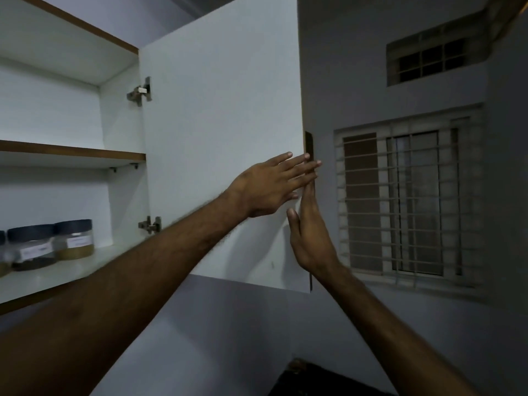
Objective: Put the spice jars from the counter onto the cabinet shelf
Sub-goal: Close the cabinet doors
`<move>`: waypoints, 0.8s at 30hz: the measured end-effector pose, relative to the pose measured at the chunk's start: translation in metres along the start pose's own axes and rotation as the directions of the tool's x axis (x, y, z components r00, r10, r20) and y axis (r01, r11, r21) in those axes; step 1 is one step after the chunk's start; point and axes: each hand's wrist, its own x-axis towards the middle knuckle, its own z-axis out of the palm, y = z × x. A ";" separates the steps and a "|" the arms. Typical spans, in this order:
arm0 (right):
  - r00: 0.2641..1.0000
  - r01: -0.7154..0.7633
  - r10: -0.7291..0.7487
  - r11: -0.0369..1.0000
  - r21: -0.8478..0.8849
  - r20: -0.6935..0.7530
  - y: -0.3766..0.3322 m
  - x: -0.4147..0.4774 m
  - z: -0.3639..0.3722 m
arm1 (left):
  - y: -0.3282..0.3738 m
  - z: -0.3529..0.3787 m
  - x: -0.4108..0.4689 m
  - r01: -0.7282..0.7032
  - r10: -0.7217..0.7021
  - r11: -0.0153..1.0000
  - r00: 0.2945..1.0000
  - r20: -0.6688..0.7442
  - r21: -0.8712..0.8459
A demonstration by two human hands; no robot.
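The jar nearest the door [75, 239], clear-walled under a dark lid, held a yellow-brown powder in its lower part. It stood on the lower shelf [57, 277] of the open cabinet, well left of the cabinet door [217, 138]. Touching it on the side away from the door, the second jar [32, 247] had the same dark lid and a dark layer at its bottom. A third jar [2, 254], farthest from the door, was cut off by the picture's edge, so its contents could not be told. The first two jars each carried a white label, but the writing was too blurred to read. The upper shelf [71, 151] ran left of the door's top hinge [140, 91].

The left hand [268, 187] lay flat on the door's inner face near its free edge, fingers straight and holding nothing. The right hand [310, 235], just below it, stood upright against that edge, its fingers straight along the edge, its thumb on the inner face, also gripping nothing. A barred window [405, 201] lay right of the door.
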 end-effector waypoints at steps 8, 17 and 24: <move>0.999 -0.035 0.036 0.998 0.049 -0.015 0.006 -0.012 -0.008 | 0.002 -0.013 -0.001 -0.045 0.039 0.992 0.998 0.055 0.118; 0.996 0.087 -0.085 0.996 0.030 -0.036 -0.058 -0.051 -0.003 | -0.006 -0.079 -0.063 -0.040 0.041 0.981 0.999 -0.005 0.191; 0.988 0.157 -0.153 0.961 0.226 -0.038 -0.148 -0.090 0.039 | -0.026 -0.134 -0.153 0.037 -0.030 0.986 0.999 -0.044 0.165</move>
